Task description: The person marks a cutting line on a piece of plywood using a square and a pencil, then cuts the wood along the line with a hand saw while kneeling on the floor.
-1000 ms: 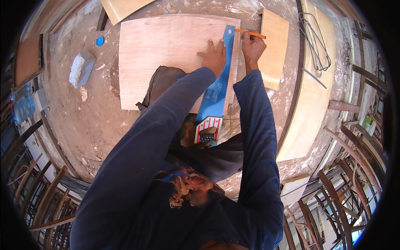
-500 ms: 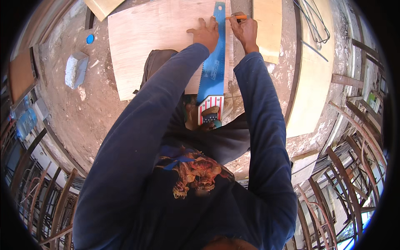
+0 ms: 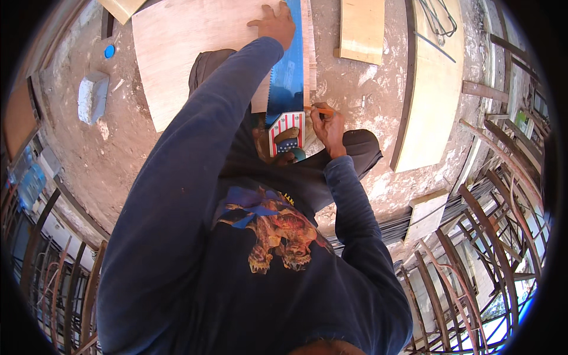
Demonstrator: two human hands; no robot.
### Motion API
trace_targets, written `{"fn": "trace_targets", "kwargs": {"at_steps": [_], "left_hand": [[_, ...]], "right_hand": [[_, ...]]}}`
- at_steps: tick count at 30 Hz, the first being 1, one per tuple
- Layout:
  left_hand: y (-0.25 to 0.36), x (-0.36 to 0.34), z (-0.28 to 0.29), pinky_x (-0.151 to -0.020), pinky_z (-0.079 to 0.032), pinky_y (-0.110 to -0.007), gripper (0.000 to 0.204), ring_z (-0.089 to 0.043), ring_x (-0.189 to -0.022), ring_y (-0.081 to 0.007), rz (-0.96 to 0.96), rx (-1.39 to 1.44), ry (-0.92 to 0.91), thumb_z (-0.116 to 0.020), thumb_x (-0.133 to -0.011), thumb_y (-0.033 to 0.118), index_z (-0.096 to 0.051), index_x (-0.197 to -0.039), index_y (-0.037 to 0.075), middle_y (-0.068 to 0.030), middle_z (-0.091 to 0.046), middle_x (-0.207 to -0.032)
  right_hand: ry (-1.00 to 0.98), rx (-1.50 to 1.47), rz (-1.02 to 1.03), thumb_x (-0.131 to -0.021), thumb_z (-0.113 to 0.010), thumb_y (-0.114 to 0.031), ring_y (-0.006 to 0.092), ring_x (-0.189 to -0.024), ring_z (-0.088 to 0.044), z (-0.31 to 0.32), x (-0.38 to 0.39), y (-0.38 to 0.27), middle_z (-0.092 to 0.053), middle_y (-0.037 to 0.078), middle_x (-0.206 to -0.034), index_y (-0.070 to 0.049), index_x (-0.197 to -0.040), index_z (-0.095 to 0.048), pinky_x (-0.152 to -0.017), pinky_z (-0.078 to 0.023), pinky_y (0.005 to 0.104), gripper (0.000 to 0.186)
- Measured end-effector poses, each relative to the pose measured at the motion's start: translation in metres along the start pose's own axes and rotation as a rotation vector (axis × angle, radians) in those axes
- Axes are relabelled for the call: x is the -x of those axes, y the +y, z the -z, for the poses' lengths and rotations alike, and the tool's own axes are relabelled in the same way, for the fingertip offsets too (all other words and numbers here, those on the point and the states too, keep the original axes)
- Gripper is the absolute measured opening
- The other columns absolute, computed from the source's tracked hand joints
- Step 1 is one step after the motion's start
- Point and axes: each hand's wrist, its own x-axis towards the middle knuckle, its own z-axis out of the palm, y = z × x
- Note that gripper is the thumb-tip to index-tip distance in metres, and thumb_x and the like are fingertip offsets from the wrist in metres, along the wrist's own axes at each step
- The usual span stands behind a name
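Observation:
A hand saw (image 3: 288,77) with a blue blade and a red-and-white striped handle lies along the right part of a plywood sheet (image 3: 189,53). Its handle end is toward me, over the sheet's near edge. My left hand (image 3: 277,25) rests with fingers spread on the plywood and the far part of the blade. My right hand (image 3: 329,127) pinches an orange pencil (image 3: 322,110), whose tip is at the blade's right edge, close to the handle. A narrow strip of plywood shows to the right of the blade.
A plywood offcut (image 3: 362,32) and a long board (image 3: 431,100) lie on the right, with bent metal rods (image 3: 441,23) on the board. To the left are a whitish block (image 3: 93,97), a blue lid (image 3: 109,51) and a plastic bottle (image 3: 31,186). Curved bars stand near both lower rims.
My right hand has drawn the pencil toward me along the saw's edge, from the far end to near the handle. My left hand stays on the blade while the view has shifted.

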Motion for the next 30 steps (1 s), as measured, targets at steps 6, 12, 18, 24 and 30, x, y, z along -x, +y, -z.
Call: {"fn": "trace_targets", "kwargs": {"at_steps": [6,12,18,24,30], "left_hand": [[-0.010,0.000,0.003,-0.076,-0.053,-0.073,0.082,-0.032,-0.140,-0.0459,-0.013,-0.083,0.014,-0.076,-0.077,0.024,-0.040,-0.149,0.006,-0.0078,-0.026,-0.159],[-0.008,0.004,0.013,-0.076,-0.059,-0.067,0.113,-0.031,-0.139,-0.0470,-0.043,-0.061,0.008,-0.095,-0.058,0.025,-0.035,-0.151,0.006,-0.0058,-0.025,-0.158],[-0.011,0.006,0.019,-0.075,-0.059,-0.065,0.116,-0.030,-0.139,-0.0478,-0.056,-0.044,-0.006,-0.095,-0.055,0.025,-0.035,-0.152,0.006,-0.0076,-0.023,-0.160],[-0.009,0.008,0.022,-0.076,-0.060,-0.062,0.116,-0.031,-0.139,-0.0482,-0.086,-0.066,-0.041,-0.095,-0.056,0.028,-0.033,-0.152,0.005,-0.0094,-0.022,-0.160],[-0.013,0.007,0.024,-0.077,-0.060,-0.062,0.117,-0.031,-0.140,-0.0483,-0.068,-0.040,-0.036,-0.096,-0.056,0.026,-0.032,-0.153,0.005,-0.0083,-0.022,-0.161]], "right_hand": [[-0.119,0.070,-0.136,-0.089,-0.065,-0.019,0.0321,-0.057,-0.065,0.003,-0.013,-0.012,-0.065,0.017,-0.066,-0.005,-0.082,-0.070,-0.053,-0.050,0.0403,0.016],[0.078,0.033,0.206,-0.089,-0.066,-0.021,0.0366,-0.060,-0.065,-0.013,-0.091,-0.009,-0.064,0.019,-0.065,-0.006,-0.085,-0.071,-0.055,-0.050,0.0434,0.016],[0.172,0.113,0.289,-0.090,-0.062,-0.024,0.0400,-0.061,-0.066,-0.020,-0.225,-0.035,-0.066,0.023,-0.067,-0.006,-0.088,-0.073,-0.058,-0.053,0.0448,0.021],[0.305,0.200,0.407,-0.089,-0.061,-0.031,0.0414,-0.060,-0.065,-0.031,-0.320,-0.054,-0.066,0.025,-0.067,-0.005,-0.089,-0.073,-0.057,-0.052,0.0466,0.028],[0.384,-0.022,0.281,-0.088,-0.061,-0.035,0.0409,-0.058,-0.064,-0.042,-0.295,-0.039,-0.065,0.024,-0.065,0.001,-0.076,-0.071,-0.058,-0.052,0.0460,0.040]]}}
